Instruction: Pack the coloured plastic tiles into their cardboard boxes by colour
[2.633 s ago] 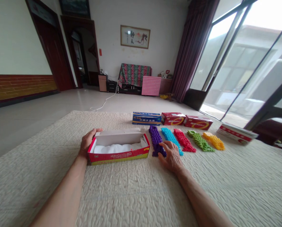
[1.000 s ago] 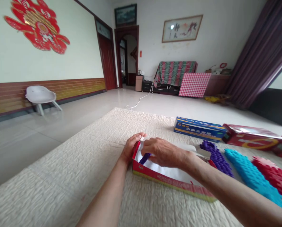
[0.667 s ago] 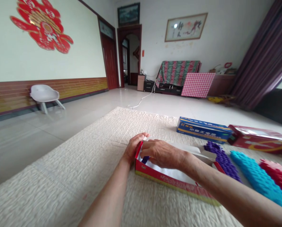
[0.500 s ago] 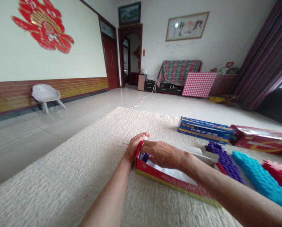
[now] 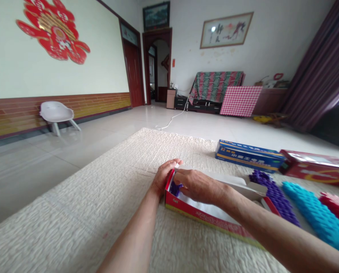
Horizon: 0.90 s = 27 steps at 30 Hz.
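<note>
An open red cardboard box [image 5: 203, 218] with a white lining lies on the cream quilted mat. My left hand [image 5: 164, 176] grips the box's left end wall, fingers curled over its rim. My right hand [image 5: 196, 185] reaches down into the left end of the box, fingers closed on a purple plastic piece [image 5: 175, 188] resting against the inside corner. A row of purple pieces [image 5: 273, 194] lies just right of the box, then a turquoise row [image 5: 314, 216] and a red row [image 5: 338, 203].
A blue box [image 5: 250, 155] and a red box [image 5: 317, 167] lie at the mat's far edge. Beyond is tiled floor with a white cable [image 5: 172, 117], a white chair [image 5: 55, 113] by the left wall, and covered furniture at the back.
My right hand left the purple row, carried one purple piece into the box and has lowered it into the left corner. My head turned left. My left hand stays on the box end.
</note>
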{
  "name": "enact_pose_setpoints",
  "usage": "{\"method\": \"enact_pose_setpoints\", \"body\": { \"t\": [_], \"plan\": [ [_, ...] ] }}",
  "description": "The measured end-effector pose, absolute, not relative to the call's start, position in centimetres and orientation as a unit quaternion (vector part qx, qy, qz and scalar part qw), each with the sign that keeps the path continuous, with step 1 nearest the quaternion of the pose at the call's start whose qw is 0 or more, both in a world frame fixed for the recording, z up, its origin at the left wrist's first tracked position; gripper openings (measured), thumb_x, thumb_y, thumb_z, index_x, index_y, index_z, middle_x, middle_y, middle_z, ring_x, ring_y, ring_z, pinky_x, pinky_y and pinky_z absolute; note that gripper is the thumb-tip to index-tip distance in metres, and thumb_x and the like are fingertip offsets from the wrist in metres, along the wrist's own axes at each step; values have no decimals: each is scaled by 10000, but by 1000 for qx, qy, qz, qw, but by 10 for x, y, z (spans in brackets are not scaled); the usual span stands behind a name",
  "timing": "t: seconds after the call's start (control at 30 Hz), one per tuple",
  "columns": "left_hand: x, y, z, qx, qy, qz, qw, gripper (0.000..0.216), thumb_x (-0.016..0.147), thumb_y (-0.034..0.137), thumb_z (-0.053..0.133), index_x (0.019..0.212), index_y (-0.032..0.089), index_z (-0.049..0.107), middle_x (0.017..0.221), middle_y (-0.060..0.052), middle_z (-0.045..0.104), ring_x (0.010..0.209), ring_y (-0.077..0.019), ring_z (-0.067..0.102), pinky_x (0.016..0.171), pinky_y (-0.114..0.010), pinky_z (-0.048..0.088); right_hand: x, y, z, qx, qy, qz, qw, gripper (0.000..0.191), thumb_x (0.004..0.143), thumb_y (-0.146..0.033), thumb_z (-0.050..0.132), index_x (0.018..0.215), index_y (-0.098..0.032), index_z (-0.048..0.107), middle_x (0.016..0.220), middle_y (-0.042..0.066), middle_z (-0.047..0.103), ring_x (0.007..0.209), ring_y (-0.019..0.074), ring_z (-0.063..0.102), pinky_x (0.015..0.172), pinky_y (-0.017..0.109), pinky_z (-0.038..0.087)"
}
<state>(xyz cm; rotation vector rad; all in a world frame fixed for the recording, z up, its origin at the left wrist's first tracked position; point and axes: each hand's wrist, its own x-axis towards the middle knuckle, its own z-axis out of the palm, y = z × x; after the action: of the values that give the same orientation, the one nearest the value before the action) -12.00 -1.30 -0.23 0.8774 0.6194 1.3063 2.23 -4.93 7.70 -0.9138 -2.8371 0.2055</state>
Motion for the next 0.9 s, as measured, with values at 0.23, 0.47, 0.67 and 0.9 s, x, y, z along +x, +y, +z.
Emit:
{"method": "enact_pose_setpoints", "body": {
  "t": [0.23,0.47,0.67,0.9],
  "plan": [
    [-122,-12,-7,412,273,578,649,304,809,358,655,1033,155,688,1113,-96,689,1025,-208,619,951,-325,423,24,-54,73,-330,-939,73,71,143,768,-68,534,876,-141,593,905,67,654,748,130,592,653,247,428],
    [-122,-10,-9,419,266,580,645,289,811,352,654,1022,158,690,1102,-98,695,1034,-213,615,953,-332,417,23,-54,71,-364,-926,68,74,223,766,-51,519,951,-129,617,915,78,676,775,144,612,667,249,426],
    [-122,-10,-9,431,272,580,636,284,818,359,643,1013,158,691,1098,-95,698,1051,-218,609,1001,-347,382,21,-50,65,-330,-940,48,64,190,790,-67,519,905,-145,648,917,74,669,762,135,593,682,252,421],
    [-122,-12,-6,435,279,580,629,299,819,364,640,1025,153,687,1104,-100,697,1066,-224,609,994,-341,392,14,-50,61,-374,-926,-7,54,175,829,-84,488,870,-134,650,849,73,689,680,134,599,586,255,375]
  ]
}}
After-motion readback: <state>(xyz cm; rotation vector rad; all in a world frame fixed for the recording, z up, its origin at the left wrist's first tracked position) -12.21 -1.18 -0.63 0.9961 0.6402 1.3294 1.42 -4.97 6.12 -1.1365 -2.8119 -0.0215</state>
